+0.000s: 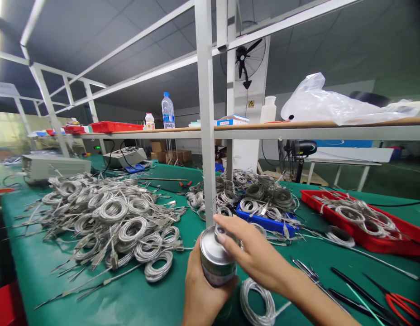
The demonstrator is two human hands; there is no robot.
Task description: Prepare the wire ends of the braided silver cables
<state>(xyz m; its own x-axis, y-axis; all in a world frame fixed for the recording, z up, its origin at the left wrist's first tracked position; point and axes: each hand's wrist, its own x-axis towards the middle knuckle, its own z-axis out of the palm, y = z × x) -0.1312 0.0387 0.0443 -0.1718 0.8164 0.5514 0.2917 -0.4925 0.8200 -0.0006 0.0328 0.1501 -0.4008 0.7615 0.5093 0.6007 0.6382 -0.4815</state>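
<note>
Wrapped around a metal can (217,268), the left hand (206,294) is curled firmly about its side, low in the middle of the scene at the bench's near side. Over its silvery top, the right hand (249,246) reaches in from the right and appears to pinch the small round cap (220,230) between thumb and fingers. The can looks slightly tilted; whether its base touches the bench (115,301) is hidden.

Just right of the can lies a loose coil of braided cable (257,302). Farther right, partly under the right forearm, are metal-jawed pliers (307,270), and near the right edge orange-handled scissors (402,302). A large heap of USB cable coils (111,213) spreads left; beyond the right hand sit a blue tray (264,222) and a red tray (373,242), both with coils. Behind, a white post (206,113) rises past the shelf (318,131).

A sideways push on the cap could tip the can if the left grip slackened, and any liquid inside, which cannot be seen, might splash the nearby coils. Lowering the right forearm could also knock the pliers, since it passes above them.
</note>
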